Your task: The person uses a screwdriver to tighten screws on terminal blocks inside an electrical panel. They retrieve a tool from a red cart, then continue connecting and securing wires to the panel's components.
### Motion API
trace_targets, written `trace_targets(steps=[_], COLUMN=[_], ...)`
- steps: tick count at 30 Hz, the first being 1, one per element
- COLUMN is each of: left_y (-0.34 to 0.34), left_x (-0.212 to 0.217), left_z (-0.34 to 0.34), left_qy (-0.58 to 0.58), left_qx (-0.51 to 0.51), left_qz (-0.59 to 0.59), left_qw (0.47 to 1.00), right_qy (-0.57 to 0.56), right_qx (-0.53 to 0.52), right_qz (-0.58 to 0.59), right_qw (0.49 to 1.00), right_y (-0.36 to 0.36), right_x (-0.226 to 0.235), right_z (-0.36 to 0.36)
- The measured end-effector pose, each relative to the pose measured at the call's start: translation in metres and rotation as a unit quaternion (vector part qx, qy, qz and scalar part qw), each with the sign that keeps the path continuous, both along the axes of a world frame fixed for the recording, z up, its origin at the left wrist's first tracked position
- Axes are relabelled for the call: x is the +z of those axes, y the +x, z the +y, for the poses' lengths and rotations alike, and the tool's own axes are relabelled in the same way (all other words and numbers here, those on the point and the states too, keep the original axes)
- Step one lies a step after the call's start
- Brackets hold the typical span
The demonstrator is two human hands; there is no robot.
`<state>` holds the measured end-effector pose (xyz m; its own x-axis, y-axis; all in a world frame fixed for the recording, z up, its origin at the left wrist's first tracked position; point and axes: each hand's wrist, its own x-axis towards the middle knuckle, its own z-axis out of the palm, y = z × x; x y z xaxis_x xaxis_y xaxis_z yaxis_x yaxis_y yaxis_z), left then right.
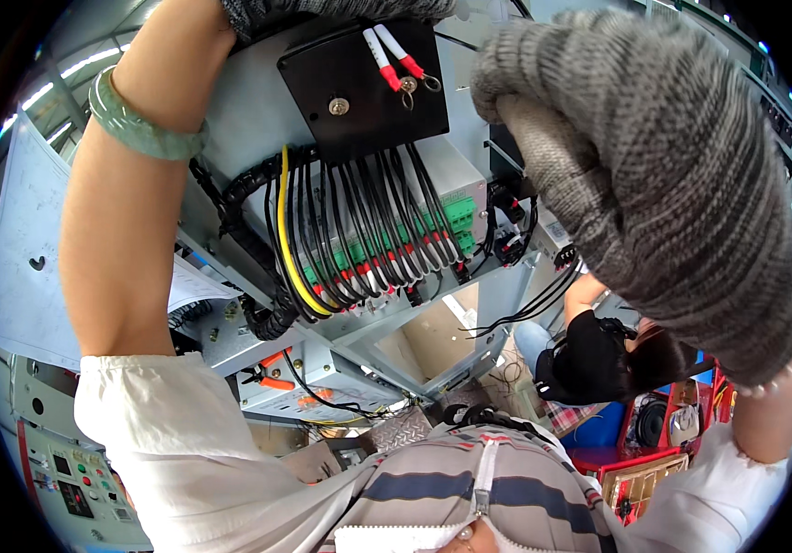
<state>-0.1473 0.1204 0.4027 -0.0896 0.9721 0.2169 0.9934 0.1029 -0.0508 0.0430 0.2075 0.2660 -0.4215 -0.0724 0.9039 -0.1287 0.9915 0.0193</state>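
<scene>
Both my hands wear grey knitted gloves. My left hand [345,7] is at the top edge, above a black plate [359,115]; its fingers are cut off from view. Large and close at upper right, my right hand [635,157] has its fingers curled in; what they hold, if anything, is hidden. Two ring terminals [407,99] with red and white sleeves hang over the plate, near a screw [339,107]. Below, a row of black wires [368,217] and one yellow wire [286,240] loop into green terminal blocks [458,214].
Orange-handled pliers [276,382] lie on a metal surface below. Loose black wires [529,309] dangle at right centre. A person in black [589,359] is low at right beside a red toolbox [617,456]. A wiring drawing sheet [27,249] hangs at left.
</scene>
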Motion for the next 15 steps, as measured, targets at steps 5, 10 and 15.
trace_targets(steps=[5,10,15], left_y=[-0.005,0.000,0.009], left_x=[0.003,0.004,0.002], left_z=[0.011,0.007,0.006], left_qy=[-0.025,-0.030,-0.024], left_qx=[0.002,0.015,0.037], left_qz=[-0.004,0.014,0.010], left_qw=[1.000,0.999,0.999], right_qy=[-0.083,-0.239,-0.198], right_qx=[0.082,0.117,0.075], right_qz=[0.016,0.079,-0.016], right_qw=[0.993,0.961,0.977], right_y=[-0.017,-0.029,-0.020], right_x=[-0.008,-0.007,0.005], right_z=[-0.006,-0.021,-0.005])
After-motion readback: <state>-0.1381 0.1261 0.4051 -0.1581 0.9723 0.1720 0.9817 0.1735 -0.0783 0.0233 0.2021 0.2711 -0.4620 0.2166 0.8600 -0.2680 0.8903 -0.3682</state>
